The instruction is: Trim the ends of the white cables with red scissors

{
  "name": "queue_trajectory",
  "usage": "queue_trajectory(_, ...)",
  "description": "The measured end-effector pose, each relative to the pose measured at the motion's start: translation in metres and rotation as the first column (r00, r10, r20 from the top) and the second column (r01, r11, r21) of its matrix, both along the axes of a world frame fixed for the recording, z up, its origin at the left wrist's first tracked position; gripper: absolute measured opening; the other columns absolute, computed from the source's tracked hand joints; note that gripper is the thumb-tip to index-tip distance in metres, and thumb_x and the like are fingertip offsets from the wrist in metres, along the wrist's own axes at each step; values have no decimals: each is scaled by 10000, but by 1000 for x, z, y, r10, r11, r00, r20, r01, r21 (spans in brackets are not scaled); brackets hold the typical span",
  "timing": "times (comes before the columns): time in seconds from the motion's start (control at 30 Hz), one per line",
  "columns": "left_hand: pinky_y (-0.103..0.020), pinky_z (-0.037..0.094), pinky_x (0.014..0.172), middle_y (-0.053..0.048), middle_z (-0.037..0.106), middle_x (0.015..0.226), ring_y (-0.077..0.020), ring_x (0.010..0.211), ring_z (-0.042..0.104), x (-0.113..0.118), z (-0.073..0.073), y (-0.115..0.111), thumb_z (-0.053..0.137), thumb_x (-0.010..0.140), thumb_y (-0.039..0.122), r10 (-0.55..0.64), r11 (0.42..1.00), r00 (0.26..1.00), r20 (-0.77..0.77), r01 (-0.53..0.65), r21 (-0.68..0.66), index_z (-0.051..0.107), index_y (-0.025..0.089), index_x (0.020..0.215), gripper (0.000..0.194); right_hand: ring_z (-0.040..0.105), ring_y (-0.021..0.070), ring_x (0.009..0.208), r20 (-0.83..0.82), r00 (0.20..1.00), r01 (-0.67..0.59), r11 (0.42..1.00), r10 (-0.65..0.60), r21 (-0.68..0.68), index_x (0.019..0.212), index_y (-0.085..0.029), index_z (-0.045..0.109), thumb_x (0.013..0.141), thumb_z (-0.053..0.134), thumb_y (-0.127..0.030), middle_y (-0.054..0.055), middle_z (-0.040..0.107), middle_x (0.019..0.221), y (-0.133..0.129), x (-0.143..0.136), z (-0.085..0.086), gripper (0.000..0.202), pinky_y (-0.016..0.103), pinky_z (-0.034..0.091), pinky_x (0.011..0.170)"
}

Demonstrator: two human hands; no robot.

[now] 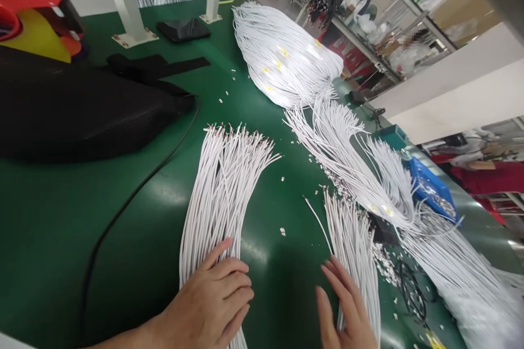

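My left hand (216, 289) lies palm down across a thick bundle of white cables (221, 191). Its fingers are stretched over the cables rather than wrapped round them. The far ends of this bundle fan out, with small coloured wire tips showing. At the lower right, my right hand (346, 305) is open, thumb apart from the fingers. It is at the left side of a second bundle of white cables (352, 240), and whether it touches them I cannot tell. One loose cable (318, 222) strays from that bundle toward the upper left.
More white cables (282, 60) lie coiled at the back, and others (352, 158) run down the right side. A blue tray (436, 191) holds small metal parts. Left stand a black fabric item (82, 103), a black cord (135, 191) and a red-yellow tape dispenser (41, 22). Small scraps dot the green table.
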State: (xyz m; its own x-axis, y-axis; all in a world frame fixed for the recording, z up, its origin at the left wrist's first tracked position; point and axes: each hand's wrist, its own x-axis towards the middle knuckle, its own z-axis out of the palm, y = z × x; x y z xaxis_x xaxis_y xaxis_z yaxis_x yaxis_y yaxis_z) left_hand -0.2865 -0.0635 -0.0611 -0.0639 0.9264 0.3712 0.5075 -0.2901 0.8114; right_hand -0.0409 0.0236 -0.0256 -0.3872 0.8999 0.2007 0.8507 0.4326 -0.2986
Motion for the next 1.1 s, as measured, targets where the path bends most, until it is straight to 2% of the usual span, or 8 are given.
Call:
queue_trajectory(0.07,-325,119,1223,66,717,863,-108,932,619,-2,-1,1,593,869,174,-7,1000,1000,-21,8,17,677,219,905,102,542,296,1263,62,971,-233,972,233,-1,1270,-288,553,912,517,-250,56,584,1344,24,-34,-4,362,502,491,1027)
queue_trajectory(0.17,-330,111,1223,56,718,851,-113,925,618,-3,-4,2,606,859,184,-10,999,998,-63,13,42,679,210,890,83,507,253,1305,101,859,-504,863,502,-7,1342,-215,488,912,526,-200,91,546,1398,52,-85,-10,433,497,408,1111)
queue_trajectory(0.3,-347,102,1224,62,708,799,-116,894,615,-1,-13,3,629,838,190,4,995,995,-104,5,95,682,208,877,68,294,245,1450,161,771,-607,787,617,-111,1440,-171,390,962,452,-251,91,399,1521,67,-143,-9,489,505,313,1171)
queue_trajectory(0.4,-351,98,1224,69,703,793,-116,888,612,2,-20,4,652,817,186,22,991,993,-112,-7,133,678,203,862,55,168,241,1491,177,712,-654,734,679,-183,1487,-193,325,990,394,-306,48,295,1575,69,-169,-8,515,512,246,1199)
queue_trajectory(0.47,-351,89,1226,69,703,804,-112,898,611,3,-25,5,650,827,205,21,990,993,-113,-4,142,673,200,850,32,125,245,1499,189,699,-654,723,690,-221,1507,-212,284,996,377,-352,30,243,1593,70,-176,-11,538,525,218,1205)
queue_trajectory(0.6,-374,81,1230,64,700,803,-106,888,612,5,-31,6,609,868,215,35,982,992,-119,-12,188,660,196,822,72,91,255,1503,212,733,-586,758,646,-286,1538,-237,166,993,350,-438,22,156,1613,69,-175,-23,609,558,215,1193)
queue_trajectory(0.73,-376,106,1228,63,691,790,-106,890,606,5,-32,8,593,882,201,64,975,991,-115,-38,218,654,190,795,108,54,250,1506,208,772,-533,790,601,-302,1546,-250,97,1005,303,-412,9,99,1622,63,-171,-33,602,563,222,1185)
queue_trajectory(1.1,-394,120,1236,67,680,784,-97,895,601,3,-34,9,599,892,193,56,978,987,-152,-24,205,649,191,807,98,79,260,1504,122,831,-493,820,543,-290,1553,-223,59,1002,297,-345,54,145,1619,57,-168,-46,613,561,199,1187)
